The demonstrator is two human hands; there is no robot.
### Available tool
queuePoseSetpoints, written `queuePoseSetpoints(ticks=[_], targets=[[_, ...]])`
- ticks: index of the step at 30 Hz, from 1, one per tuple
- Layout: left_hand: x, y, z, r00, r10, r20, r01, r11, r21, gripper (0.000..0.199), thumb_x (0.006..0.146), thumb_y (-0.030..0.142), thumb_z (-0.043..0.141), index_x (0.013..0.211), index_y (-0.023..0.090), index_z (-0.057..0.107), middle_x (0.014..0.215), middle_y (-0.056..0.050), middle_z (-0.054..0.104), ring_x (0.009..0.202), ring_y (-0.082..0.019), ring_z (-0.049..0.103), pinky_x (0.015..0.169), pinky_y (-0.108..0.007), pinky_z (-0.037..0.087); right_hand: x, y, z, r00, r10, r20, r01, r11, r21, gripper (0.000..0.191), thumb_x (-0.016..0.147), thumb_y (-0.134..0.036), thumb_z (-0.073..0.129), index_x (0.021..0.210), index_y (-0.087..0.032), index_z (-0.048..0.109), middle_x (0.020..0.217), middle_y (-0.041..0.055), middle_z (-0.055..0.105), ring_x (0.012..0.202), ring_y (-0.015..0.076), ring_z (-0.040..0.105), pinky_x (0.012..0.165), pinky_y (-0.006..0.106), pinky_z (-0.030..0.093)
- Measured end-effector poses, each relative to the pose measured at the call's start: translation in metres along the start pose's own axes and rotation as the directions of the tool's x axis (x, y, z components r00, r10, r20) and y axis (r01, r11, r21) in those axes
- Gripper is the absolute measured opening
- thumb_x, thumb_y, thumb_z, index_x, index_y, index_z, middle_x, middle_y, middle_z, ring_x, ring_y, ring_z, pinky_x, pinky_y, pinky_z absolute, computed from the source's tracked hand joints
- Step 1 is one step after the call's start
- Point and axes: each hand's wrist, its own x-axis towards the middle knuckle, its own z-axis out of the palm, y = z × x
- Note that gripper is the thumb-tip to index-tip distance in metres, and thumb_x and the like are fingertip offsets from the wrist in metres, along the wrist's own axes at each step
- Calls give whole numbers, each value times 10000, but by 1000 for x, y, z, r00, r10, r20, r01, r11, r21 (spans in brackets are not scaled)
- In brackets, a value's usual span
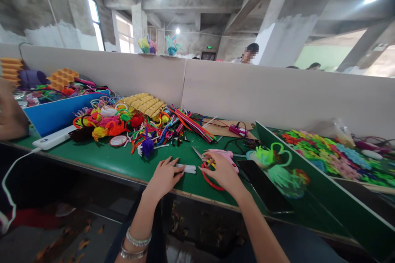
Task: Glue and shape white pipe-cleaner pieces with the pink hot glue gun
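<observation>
My left hand (165,177) rests near the table's front edge, its fingers pressed around one end of a small bundle of short white strips (189,169). I cannot make out what the strips are made of. Just to the right, my right hand (222,172) has its fingers closed at the handles of a pair of scissors (212,182) with red and yellow grips. The blades point up and left over the green table, apart from the strips. Behind my right hand lies a pink glue gun (228,157), partly covered by it.
A black phone (262,187) lies right of my right hand, beside green fuzzy pieces (279,168). Pipe cleaners (194,125) and fuzzy shapes pile up at the back left, near a white power strip (57,137). A green divider (311,172) bounds the right side.
</observation>
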Motion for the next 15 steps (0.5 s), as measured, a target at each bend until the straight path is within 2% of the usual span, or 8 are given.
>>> queuePoseSetpoints(ticks=[3, 5, 9, 15], targets=[[0, 0, 0, 1000, -11, 3, 11, 1000, -8, 319, 827, 357, 413, 1115, 343, 551, 1305, -36, 443, 1232, -269, 329, 974, -430, 280, 1, 3, -4, 996, 78, -42, -77, 996, 40, 136, 679, -328, 580, 715, -202, 616, 748, 19, 639, 713, 179, 567, 659, 308, 404], [0, 0, 0, 1000, -17, 6, 17, 1000, -11, 320, 828, 359, 410, 1117, 344, 549, 1307, -32, 441, 1236, -267, 322, 979, -431, 273, 1, 2, -5, 989, 131, -67, -126, 989, 74, 147, 697, -321, 550, 623, -209, 610, 680, 15, 634, 681, 181, 565, 630, 303, 388], [0, 0, -1, 999, -25, 22, 25, 1000, -9, 322, 827, 361, 413, 1124, 354, 539, 1314, -15, 433, 1247, -252, 307, 987, -418, 269, 2, 0, -2, 984, 157, -88, -146, 982, 119, 168, 725, -303, 505, 638, -207, 612, 657, 16, 634, 685, 188, 565, 636, 309, 382], [-1, -5, -4, 999, -35, 30, 36, 999, -13, 318, 828, 364, 408, 1117, 366, 540, 1318, 4, 427, 1250, -242, 305, 983, -417, 279, 3, 3, 8, 990, 136, -41, -125, 970, 210, 198, 786, -265, 399, 685, -205, 558, 684, 15, 642, 635, 153, 584, 616, 278, 422]])
